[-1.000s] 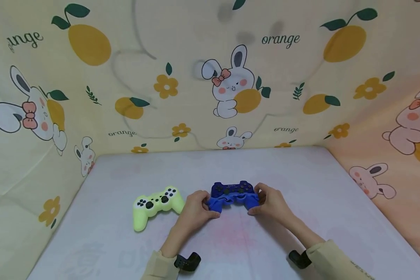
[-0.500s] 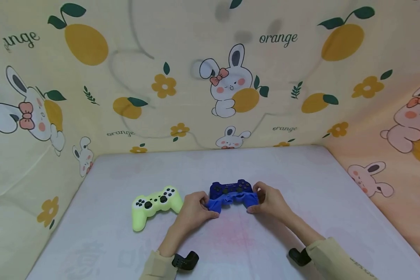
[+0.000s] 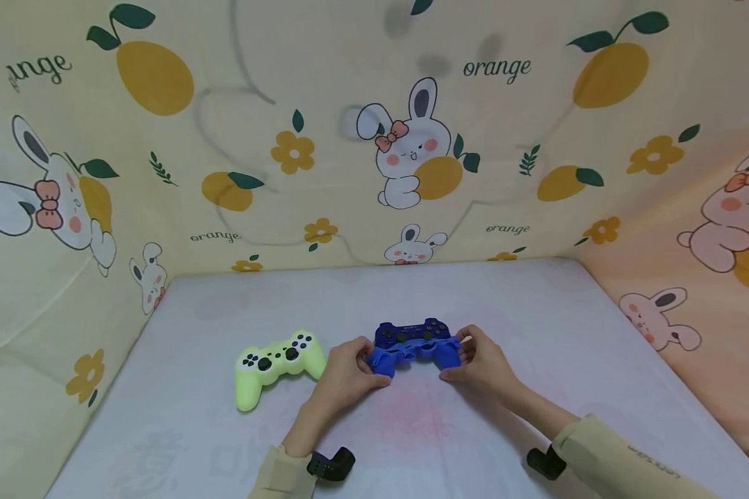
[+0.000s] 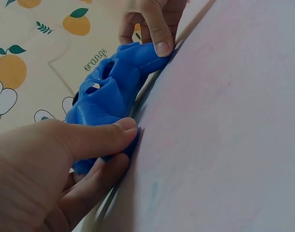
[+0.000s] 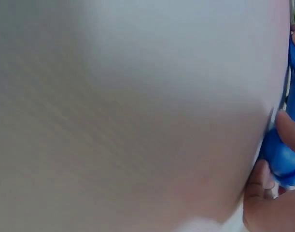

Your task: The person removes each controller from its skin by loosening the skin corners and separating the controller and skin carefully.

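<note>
A dark blue game controller (image 3: 406, 335) sits on the table in the head view, its buttons facing up. A brighter blue, wrinkled silicone sleeve (image 4: 108, 92) covers its lower half and both grips. My left hand (image 3: 348, 376) pinches the sleeve-covered left grip between thumb and fingers. On the other side, my right hand (image 3: 485, 364) holds the right grip, thumb near its lower end and fingers at the sleeve's upper edge. The right wrist view catches only part of the sleeve (image 5: 282, 155) between thumb and fingers. Left of my left hand lies a light green controller (image 3: 281, 366).
The white table (image 3: 225, 457) has faint pinkish stains. Printed fabric (image 3: 331, 83) with rabbits and oranges rises behind it and along both sides. A black wrist device (image 3: 332, 464) is on my left wrist, and another (image 3: 546, 462) on my right.
My right wrist and forearm have shifted slightly to the right, and the right fingers have moved a little. The sleeve's right edge appears pulled slightly up and outward. My left hand stays nearly still.
</note>
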Motion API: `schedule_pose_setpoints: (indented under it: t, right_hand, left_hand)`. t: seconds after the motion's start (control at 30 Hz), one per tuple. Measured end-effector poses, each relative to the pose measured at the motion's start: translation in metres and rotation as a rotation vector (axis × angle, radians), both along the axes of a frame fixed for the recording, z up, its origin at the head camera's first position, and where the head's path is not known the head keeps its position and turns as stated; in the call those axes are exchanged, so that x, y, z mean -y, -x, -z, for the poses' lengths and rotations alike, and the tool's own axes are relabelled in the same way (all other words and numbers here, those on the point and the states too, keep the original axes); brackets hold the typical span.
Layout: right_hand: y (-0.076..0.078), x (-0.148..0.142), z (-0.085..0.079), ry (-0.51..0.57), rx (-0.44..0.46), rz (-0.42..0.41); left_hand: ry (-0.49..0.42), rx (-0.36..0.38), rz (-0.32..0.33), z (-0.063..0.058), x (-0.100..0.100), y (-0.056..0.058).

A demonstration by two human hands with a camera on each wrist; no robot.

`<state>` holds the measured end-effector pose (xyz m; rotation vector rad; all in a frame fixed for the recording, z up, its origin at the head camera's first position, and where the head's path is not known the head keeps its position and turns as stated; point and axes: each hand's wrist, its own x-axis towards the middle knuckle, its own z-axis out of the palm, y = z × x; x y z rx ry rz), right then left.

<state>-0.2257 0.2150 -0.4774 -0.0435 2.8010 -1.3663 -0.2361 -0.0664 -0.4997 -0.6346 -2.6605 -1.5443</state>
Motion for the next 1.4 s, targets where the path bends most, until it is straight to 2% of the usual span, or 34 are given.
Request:
schedule_pose_setpoints:
  t: [0.17,0.4,0.7,0.9,1.17,1.3,1.4]
  right_hand:
    - [-0.0038,-0.0011,0.0032,0.125,0.000,0.022]
    - [-0.0018,-0.0063,0.0056,0.200,0.011,-0.035]
    - [0.0028,-0.0092,0.0078,0.167,-0.005,-0.105]
    - [0.0026,-0.0074,0.0081,0.151,0.042,-0.041]
    - [-0.0034,-0.0042,0.0083,0.220,0.062,-0.008]
    - [-0.0051,-0.0034,0.0084,0.218,0.041,-0.015]
    - [-0.0044,-0.0047,0.0078,0.226,0.031,-0.036]
  left_hand:
    - [-0.005,-0.004,0.008,0.0005,0.0009,0.0007]
    - [-0.022,0.007,0.024,0.0006,0.0031,0.0007]
    - [-0.018,-0.014,0.007,0.0008,0.0036,-0.0007]
    - [-0.056,0.017,-0.008,0.0027,0.0034,0.0007]
    - [-0.071,0.072,-0.050,0.0035,0.0040,0.0028]
    - [-0.090,0.068,-0.062,0.0023,0.0034,0.0022]
    - [-0.083,0.058,-0.047,0.0022,0.0029,0.0018]
